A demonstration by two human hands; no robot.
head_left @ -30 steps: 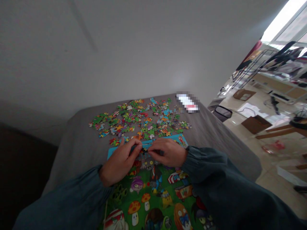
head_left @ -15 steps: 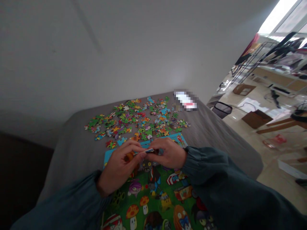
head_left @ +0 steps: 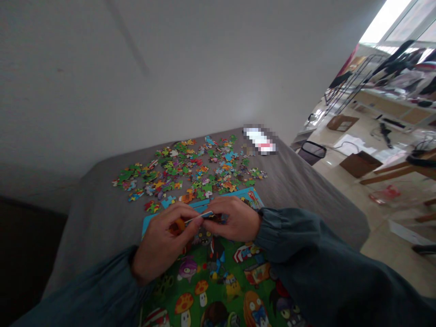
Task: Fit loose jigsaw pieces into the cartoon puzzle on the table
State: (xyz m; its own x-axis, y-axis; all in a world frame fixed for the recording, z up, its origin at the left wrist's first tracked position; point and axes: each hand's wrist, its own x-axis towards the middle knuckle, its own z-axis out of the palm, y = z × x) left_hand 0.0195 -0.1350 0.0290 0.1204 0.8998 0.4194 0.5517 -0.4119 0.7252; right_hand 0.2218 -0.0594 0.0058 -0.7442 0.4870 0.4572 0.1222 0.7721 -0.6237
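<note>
Both hands meet above a cartoon puzzle board point(head_left: 223, 288) with a green ground and a blue rim. Between thumb and fingers, my left hand point(head_left: 166, 238) pinches a thin puzzle piece point(head_left: 205, 214), seen nearly edge-on with a light blue face. My right hand point(head_left: 235, 218) has its fingers closed on the far end of the same piece. Whether it is one piece or two joined ones, I cannot tell. Loose puzzle pieces point(head_left: 200, 169) lie in a wide heap just beyond the board, on the grey cloth. The board's upper middle is partly hidden by my hands.
A grey cloth point(head_left: 306, 200) covers the table, which stands against a pale wall point(head_left: 204, 68). A phone-like thing with a blurred bright screen point(head_left: 260, 140) lies at the back right. Off to the right are cardboard boxes point(head_left: 361, 162) on the floor and a wooden stool point(head_left: 391, 172).
The view has shifted slightly, so the scene sits a little further left. Both hands stay together, gripping the piece with barely changed fingers.
</note>
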